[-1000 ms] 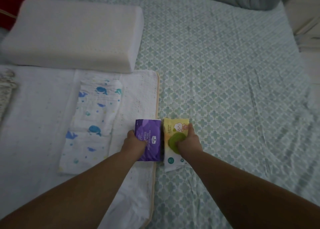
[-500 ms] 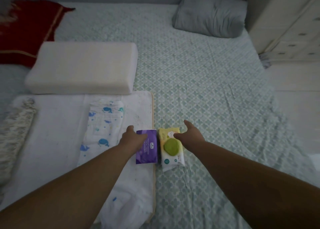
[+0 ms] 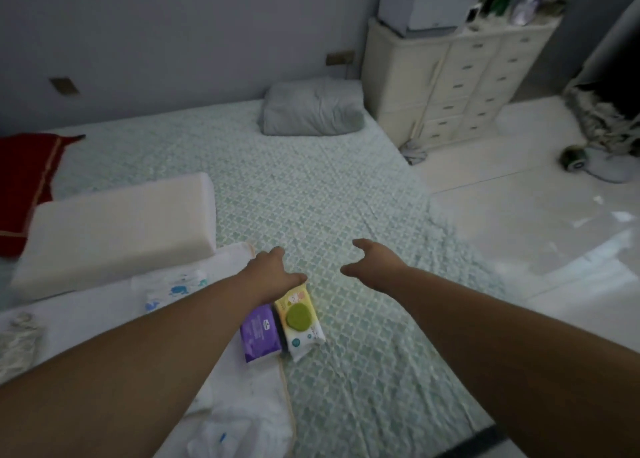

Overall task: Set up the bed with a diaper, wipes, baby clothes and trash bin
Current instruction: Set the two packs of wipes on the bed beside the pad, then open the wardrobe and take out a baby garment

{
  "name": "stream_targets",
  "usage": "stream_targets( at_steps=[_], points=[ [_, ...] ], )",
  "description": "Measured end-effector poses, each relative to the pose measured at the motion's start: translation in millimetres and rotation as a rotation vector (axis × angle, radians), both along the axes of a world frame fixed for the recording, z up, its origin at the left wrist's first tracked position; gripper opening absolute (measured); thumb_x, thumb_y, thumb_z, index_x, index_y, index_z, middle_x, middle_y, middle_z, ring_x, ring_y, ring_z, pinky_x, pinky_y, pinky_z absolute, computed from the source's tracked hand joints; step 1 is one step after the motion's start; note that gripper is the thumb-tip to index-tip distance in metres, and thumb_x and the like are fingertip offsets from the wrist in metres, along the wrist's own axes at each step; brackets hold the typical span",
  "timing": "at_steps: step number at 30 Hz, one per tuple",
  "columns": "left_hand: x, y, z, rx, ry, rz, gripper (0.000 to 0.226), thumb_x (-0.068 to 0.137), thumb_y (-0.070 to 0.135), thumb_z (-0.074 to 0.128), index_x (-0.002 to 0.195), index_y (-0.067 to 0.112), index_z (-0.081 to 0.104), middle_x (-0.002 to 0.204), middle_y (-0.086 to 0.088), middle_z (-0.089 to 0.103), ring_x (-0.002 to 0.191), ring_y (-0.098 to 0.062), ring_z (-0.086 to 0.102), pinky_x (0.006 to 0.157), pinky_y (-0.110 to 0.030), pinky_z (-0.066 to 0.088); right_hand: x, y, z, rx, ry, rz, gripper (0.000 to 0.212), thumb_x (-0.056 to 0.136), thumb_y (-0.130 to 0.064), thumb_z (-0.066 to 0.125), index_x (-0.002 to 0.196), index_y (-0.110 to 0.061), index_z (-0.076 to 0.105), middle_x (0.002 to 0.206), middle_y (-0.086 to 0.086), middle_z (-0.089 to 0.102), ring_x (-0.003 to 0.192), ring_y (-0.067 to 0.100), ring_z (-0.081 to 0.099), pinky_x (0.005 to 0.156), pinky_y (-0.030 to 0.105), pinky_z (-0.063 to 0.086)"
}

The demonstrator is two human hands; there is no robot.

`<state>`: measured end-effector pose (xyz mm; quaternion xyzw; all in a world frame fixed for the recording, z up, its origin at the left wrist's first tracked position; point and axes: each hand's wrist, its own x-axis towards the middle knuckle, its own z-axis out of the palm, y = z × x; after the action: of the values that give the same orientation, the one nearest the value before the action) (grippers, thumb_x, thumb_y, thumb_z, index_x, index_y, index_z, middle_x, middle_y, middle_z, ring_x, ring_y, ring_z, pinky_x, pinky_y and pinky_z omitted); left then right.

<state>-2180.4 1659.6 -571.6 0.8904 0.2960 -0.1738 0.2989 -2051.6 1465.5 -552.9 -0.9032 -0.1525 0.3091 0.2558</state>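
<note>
Both hands hang empty above the green-patterned bedsheet point(image 3: 346, 187): the left hand point(image 3: 273, 270) with fingers loosely spread, the right hand point(image 3: 375, 261) half curled, at its 3 o'clock. At the left hand's 6 o'clock a purple wipes packet point(image 3: 259, 333) lies touching a yellow wipes pack with a green lid point(image 3: 299, 317). At 9 o'clock a whale-print diaper point(image 3: 173, 286) rests on a white changing mat point(image 3: 79, 319).
</note>
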Motion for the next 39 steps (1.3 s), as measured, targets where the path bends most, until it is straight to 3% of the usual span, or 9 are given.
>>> stream_targets(
  at_steps=[3,6,8,14,16,21,27,31,39],
  points=[
    [22.7,-32.1,42.7,0.063,-0.026,-0.114,0.095,0.081,0.065,0.065,0.154,0.018,0.026,0.153,-0.018,0.034,0.135,-0.035,0.041,0.107,-0.046,0.041,6.8,-36.0,39.6,0.031,-0.065,-0.054,0.079,0.08,-0.04,0.077,0.148,-0.028,0.04,0.112,0.003,0.063,0.064,0.009,0.057,0.059,0.023,0.043],
    [44.8,-67.3,78.1,0.098,-0.054,-0.207,0.093,0.083,0.064,0.063,0.154,0.019,0.025,0.155,-0.016,0.03,0.137,-0.035,0.039,0.109,-0.048,0.038,9.2,-80.0,72.4,0.035,-0.124,-0.105,0.079,0.081,-0.042,0.076,0.149,-0.027,0.039,0.142,0.005,0.052,0.092,0.018,0.065,0.072,0.024,0.043],
    [60.3,-90.7,98.9,0.098,-0.079,-0.256,0.092,0.084,0.063,0.063,0.155,0.019,0.024,0.157,-0.015,0.028,0.138,-0.034,0.037,0.11,-0.048,0.037,9.2,-111.2,89.2,0.031,-0.155,-0.148,0.079,0.081,-0.042,0.076,0.149,-0.027,0.039,0.148,0.004,0.046,0.1,0.021,0.065,0.075,0.025,0.043],
    [107.8,-197.9,148.6,0.138,-0.158,-0.48,0.092,0.083,0.064,0.063,0.154,0.02,0.025,0.157,-0.013,0.029,0.139,-0.033,0.037,0.109,-0.048,0.038,-5.1,-231.1,131.8,0.012,-0.244,-0.347,0.079,0.079,-0.043,0.076,0.148,-0.028,0.041,0.141,0.006,0.051,0.088,0.017,0.064,0.076,0.025,0.046],
    [118.4,-236.1,159.8,0.129,-0.174,-0.545,0.093,0.082,0.065,0.063,0.154,0.021,0.025,0.157,-0.012,0.03,0.138,-0.033,0.038,0.109,-0.05,0.039,-10.8,-268.5,142.8,-0.001,-0.257,-0.403,0.079,0.079,-0.043,0.075,0.148,-0.028,0.04,0.139,0.006,0.051,0.078,0.016,0.067,0.068,0.025,0.049],
    [127.9,-366.5,194.2,0.147,-0.249,-0.744,0.092,0.078,0.068,0.062,0.152,0.024,0.029,0.152,-0.012,0.037,0.133,-0.032,0.043,0.105,-0.043,0.042,-34.0,-392.8,179.3,-0.036,-0.338,-0.537,0.078,0.08,-0.044,0.073,0.149,-0.029,0.04,0.14,0.006,0.052,0.106,0.023,0.061,0.082,0.029,0.049],
    [114.9,-523.4,243.7,0.142,-0.342,-0.879,0.09,0.08,0.066,0.063,0.151,0.024,0.029,0.151,-0.01,0.037,0.132,-0.032,0.044,0.103,-0.043,0.043,-78.7,-542.6,227.4,-0.053,-0.415,-0.71,0.077,0.081,-0.045,0.071,0.149,-0.03,0.038,0.137,0.0,0.053,0.106,0.02,0.057,0.076,0.029,0.045],
    [94.5,-646.6,278.4,0.101,-0.397,-0.968,0.086,0.082,0.063,0.063,0.151,0.025,0.03,0.15,-0.008,0.038,0.125,-0.031,0.049,0.101,-0.047,0.047,-120.7,-653.2,260.9,-0.121,-0.468,-0.817,0.077,0.081,-0.046,0.07,0.149,-0.031,0.037,0.145,0.001,0.045,0.119,0.024,0.054,0.086,0.033,0.05],
    [59.1,-845.8,313.2,0.016,-0.506,-1.187,0.085,0.083,0.059,0.065,0.152,0.026,0.028,0.154,-0.006,0.036,0.135,-0.027,0.041,0.105,-0.043,0.042,-192.5,-821.5,302.7,-0.246,-0.527,-1.015,0.077,0.083,-0.048,0.068,0.15,-0.031,0.034,0.149,0.002,0.04,0.121,0.024,0.053,0.092,0.04,0.051]
  ],
)
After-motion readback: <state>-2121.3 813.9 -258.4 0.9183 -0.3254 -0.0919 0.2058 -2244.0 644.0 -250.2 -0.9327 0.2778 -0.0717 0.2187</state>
